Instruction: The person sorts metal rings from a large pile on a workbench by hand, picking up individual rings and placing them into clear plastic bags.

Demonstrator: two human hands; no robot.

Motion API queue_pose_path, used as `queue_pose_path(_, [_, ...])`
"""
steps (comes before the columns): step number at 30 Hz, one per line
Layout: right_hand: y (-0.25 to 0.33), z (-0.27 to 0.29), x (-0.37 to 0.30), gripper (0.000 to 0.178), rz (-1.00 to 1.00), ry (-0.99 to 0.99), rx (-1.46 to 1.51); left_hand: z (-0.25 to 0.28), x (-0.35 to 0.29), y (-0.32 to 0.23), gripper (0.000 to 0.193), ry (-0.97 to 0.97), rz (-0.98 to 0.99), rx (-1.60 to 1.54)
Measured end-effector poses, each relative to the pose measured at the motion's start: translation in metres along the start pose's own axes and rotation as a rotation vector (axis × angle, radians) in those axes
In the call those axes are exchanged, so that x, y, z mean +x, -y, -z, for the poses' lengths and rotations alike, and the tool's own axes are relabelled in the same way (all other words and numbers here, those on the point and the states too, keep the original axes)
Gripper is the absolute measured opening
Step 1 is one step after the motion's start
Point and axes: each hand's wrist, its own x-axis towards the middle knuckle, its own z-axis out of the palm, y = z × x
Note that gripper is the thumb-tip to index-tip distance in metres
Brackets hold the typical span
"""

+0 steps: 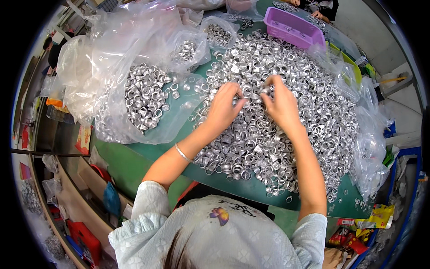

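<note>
A broad heap of loose silver metal rings point(251, 139) covers the middle of the green table, and both my hands are over its upper part. My left hand point(225, 105) is closed, thumb and fingertips brought together; what they hold, if anything, is too small to make out. Just to the right, my right hand point(282, 106) pinches a silver ring point(267, 91) between thumb and bent fingers. The hands are a short gap apart, facing each other. To the left, a separate pile of rings point(145, 96) lies partly on and in a clear plastic bag point(112, 58).
Small clear bags with rings point(186, 50) lie at the back left. Behind the heap is a purple basket point(293, 28); a yellow-green basket point(351, 62) is at the right. Clear plastic point(369, 139) edges the heap. Another person's hand point(319, 15) shows at the far side.
</note>
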Motion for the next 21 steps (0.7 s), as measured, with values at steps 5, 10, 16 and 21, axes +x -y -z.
queue_pose_path(5, [-0.006,0.055,-0.026,0.030,-0.507,0.260,1.334,0.020,-0.011,-0.005,0.021,0.025,0.148,-0.159])
queue_pose_path(10, [0.002,0.061,-0.063,0.024,-0.814,0.058,1.606,0.031,-0.029,-0.003,0.031,0.163,0.126,-0.058])
queue_pose_path(16, [0.007,0.038,-0.048,0.012,-0.034,0.049,-0.023,0.040,-0.038,-0.022,0.038,0.369,0.095,0.072])
queue_pose_path(21, [0.019,0.020,-0.031,0.012,-0.265,0.219,-0.221,0.032,-0.013,-0.009,0.039,0.131,0.131,-0.051])
